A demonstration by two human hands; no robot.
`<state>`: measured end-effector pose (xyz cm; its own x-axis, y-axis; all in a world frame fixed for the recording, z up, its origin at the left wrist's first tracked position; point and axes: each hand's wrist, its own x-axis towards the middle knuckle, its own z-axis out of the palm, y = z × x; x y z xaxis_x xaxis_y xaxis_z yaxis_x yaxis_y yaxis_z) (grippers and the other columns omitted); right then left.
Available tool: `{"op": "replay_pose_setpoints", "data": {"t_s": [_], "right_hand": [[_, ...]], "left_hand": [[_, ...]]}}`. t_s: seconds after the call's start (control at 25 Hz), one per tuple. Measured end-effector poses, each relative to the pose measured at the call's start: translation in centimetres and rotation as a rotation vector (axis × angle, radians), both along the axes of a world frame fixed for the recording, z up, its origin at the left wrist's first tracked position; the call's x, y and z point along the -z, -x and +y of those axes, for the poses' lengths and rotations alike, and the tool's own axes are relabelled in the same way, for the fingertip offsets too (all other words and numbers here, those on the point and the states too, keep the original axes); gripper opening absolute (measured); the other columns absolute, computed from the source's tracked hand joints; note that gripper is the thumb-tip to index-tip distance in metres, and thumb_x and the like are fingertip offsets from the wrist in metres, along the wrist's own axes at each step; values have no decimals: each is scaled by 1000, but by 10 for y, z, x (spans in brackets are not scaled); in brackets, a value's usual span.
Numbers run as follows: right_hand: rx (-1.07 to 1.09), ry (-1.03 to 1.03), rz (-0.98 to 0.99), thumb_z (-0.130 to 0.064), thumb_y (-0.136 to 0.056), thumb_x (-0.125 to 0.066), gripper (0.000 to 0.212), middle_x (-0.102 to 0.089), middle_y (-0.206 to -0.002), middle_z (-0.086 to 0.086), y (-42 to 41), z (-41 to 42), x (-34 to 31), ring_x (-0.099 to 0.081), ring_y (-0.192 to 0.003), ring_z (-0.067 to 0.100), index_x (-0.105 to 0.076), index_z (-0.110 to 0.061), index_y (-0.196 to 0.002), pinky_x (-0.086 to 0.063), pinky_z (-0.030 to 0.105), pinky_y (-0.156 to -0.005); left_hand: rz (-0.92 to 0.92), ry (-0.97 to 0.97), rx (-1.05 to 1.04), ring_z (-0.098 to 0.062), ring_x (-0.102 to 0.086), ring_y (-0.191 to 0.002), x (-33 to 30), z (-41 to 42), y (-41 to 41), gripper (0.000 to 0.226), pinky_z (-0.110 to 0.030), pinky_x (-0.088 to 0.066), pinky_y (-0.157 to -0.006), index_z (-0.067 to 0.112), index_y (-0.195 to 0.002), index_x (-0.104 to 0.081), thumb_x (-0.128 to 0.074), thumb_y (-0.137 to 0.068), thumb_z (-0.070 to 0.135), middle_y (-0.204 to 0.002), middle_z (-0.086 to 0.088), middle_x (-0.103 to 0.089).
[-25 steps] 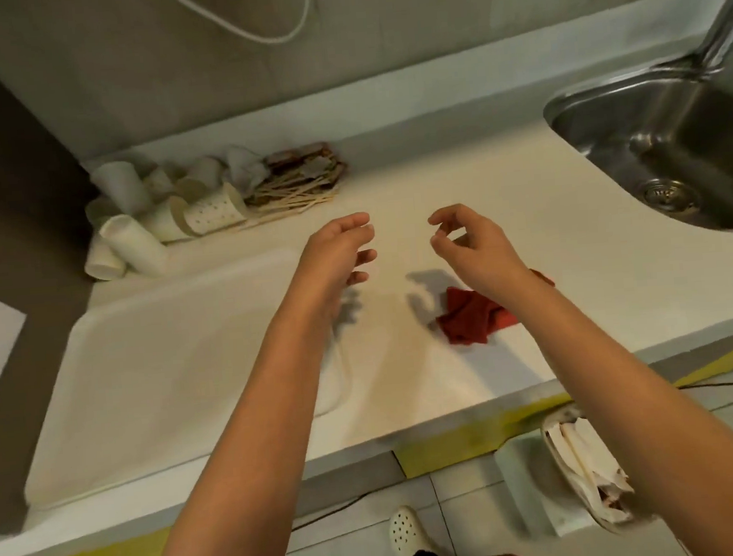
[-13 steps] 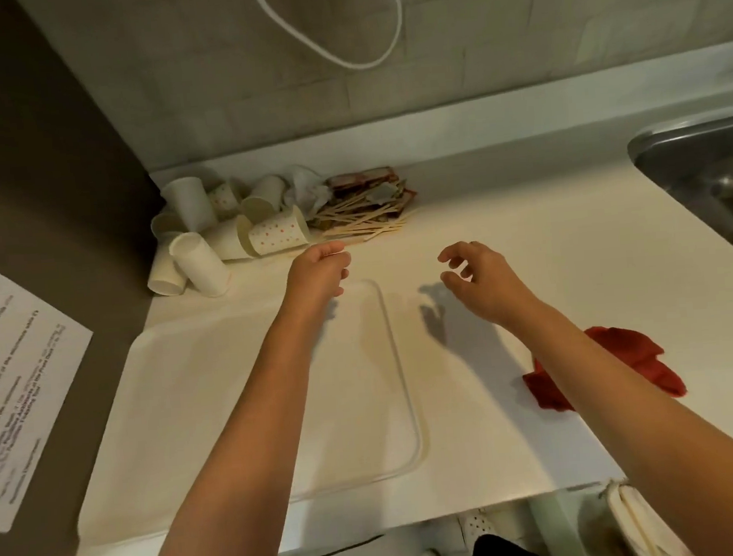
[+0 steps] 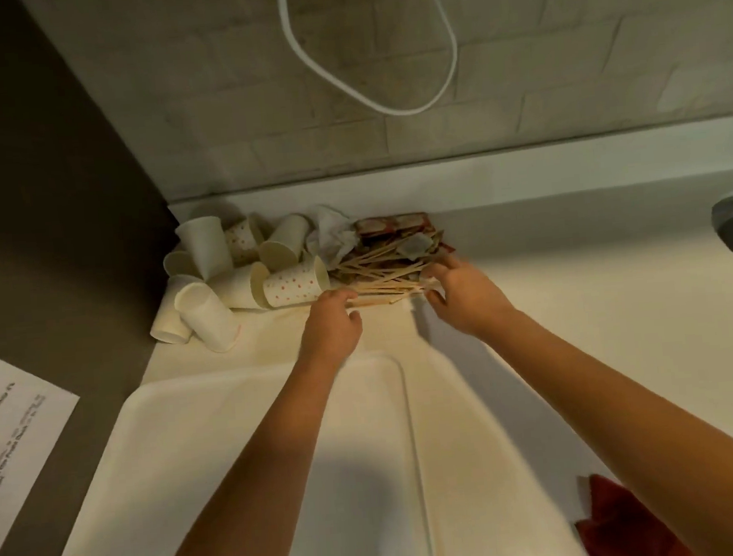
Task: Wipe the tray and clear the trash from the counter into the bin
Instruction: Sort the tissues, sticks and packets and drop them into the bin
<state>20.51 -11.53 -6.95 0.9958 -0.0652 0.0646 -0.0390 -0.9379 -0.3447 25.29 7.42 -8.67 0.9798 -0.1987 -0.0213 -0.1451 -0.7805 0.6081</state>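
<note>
Where hands meet sticks (image 3: 382, 276), fingertips hidden

Both bare forearms are extended from the bottom of the frame toward its centre, converging as they rise. The left hand (image 3: 333, 324) is held just left of centre, back upward, with its fingers (image 3: 343, 298) curled downward at the tips. The right hand (image 3: 467, 294) is placed just right of centre, palm down, its fingers (image 3: 451, 266) spread and reaching up and left. The hands are kept near each other but apart.
</note>
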Motion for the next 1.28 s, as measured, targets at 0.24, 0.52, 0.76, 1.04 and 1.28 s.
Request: {"op": "replay_pose_setpoints", "data": {"t_s": [0.24,0.52,0.76,1.04,1.28], "right_hand": [[-164,245,135,-31,-93,-47,61,-25,-153,4,-50,17,20,-21,-141,25,-23,-17,-146,-23,44,-111],[-85,273,90,-26,-95,-39,41,-48,-131,7,-58,24,39,-43,-121,30,-41,-16,-135,-26,45,-105],[-14,328,183,-16,-93,-37,31,-52,-124,10,-51,27,40,-44,-117,32,-45,-11,-122,-23,51,-104],[25,280,202,-15,-95,-32,29,-50,-123,13,-43,24,39,-46,-112,30,-43,-9,-121,-34,41,-96],[69,259,173,-11,-95,-32,27,-53,-121,12,-28,17,26,-49,-109,28,-40,-9,-121,-37,37,-93]], "left_hand": [[-61,-192,45,-26,-47,-125,12,-10,-27,59,-33,-41,-100,16,-142,-35,-49,-87,5,-142,-8,-42],[-97,-370,58,-21,-51,-118,27,-5,-50,44,-27,-43,-95,15,-136,-46,-44,-93,6,-131,-7,-52],[-188,-482,103,-22,-55,-104,28,-1,-48,30,-30,-45,-84,16,-124,-55,-45,-96,15,-115,-6,-60],[-143,-420,117,-22,-56,-105,25,5,-45,30,-29,-45,-87,14,-125,-56,-47,-97,18,-118,-8,-59],[-151,-534,125,-23,-56,-101,22,8,-39,25,-31,-45,-82,11,-116,-57,-43,-95,9,-112,-9,-60]]}}
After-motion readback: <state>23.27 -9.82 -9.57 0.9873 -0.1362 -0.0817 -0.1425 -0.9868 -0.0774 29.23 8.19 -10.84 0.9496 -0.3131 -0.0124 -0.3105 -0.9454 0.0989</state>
